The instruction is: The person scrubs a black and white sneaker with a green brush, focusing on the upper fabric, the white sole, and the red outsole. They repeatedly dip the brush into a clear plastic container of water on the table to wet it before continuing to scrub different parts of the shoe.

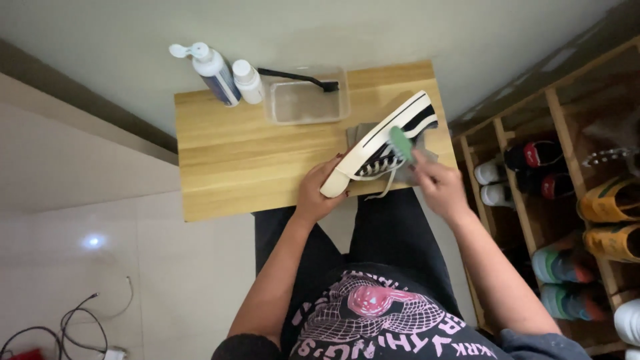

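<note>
Sneaker (pixel 380 147) heel hidden in left hand (pixel 320 193); right hand (pixel 440 187) blurs green brush (pixel 401 142).

The green tool (pixel 401 142) in the right hand (pixel 440 188) smears into blur, so its kind can't be told, and the sneaker (pixel 380 147) covers most of the grey cloth (pixel 363 131) beneath it. At the right edge the shoe rack (pixel 533 220) is cut off, its lowest white shoe (pixel 628 321) only partly showing. The cables (pixel 67 327) on the floor run out of the bottom left corner.

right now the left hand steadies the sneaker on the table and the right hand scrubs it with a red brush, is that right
Not quite: the brush is green, not red, as the head view shows. The left hand steadies the sneaker on the table while the right hand scrubs.
</note>
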